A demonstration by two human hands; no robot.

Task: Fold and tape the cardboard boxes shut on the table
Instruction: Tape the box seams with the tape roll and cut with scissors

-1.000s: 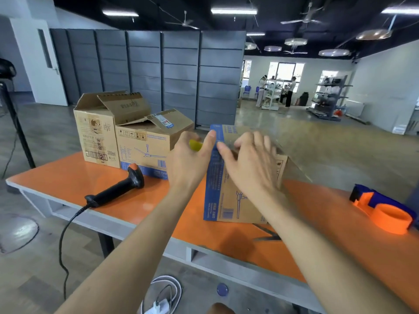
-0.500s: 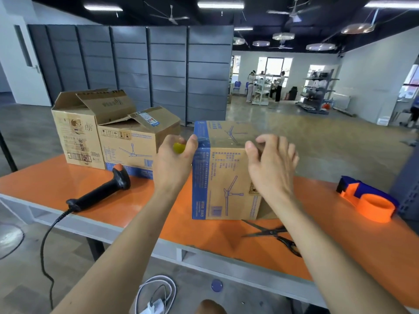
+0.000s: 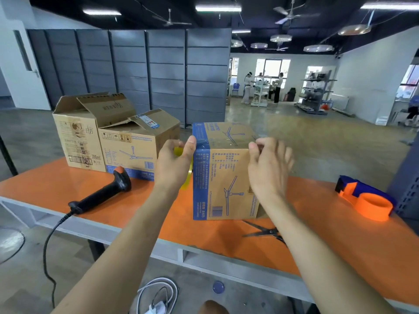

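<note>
A closed brown-and-blue cardboard box [image 3: 224, 173] with fan drawings stands in the middle of the orange table [image 3: 56, 186]. My left hand [image 3: 173, 165] grips a yellow tape roll [image 3: 188, 175] against the box's left side, thumb on the top left corner. Clear tape lies across the box's top. My right hand [image 3: 268, 168] is at the box's top right edge, fingers curled and blurred; whether it pinches the tape I cannot tell. Two more boxes stand at the back left: a tall one [image 3: 78, 134] with raised flaps and a lower one [image 3: 133, 148] with loose flaps.
A black barcode scanner [image 3: 104, 193] with a cable lies left of my left arm. Black scissors [image 3: 265, 231] lie in front of the box. An orange-and-blue tape dispenser [image 3: 367, 201] sits at the far right. A dark metal rack [image 3: 408, 184] stands beside it.
The box has turned so its long fan-printed face is toward me. My right hand slid from the top to the box's right top edge. My left hand stays on the tape roll.
</note>
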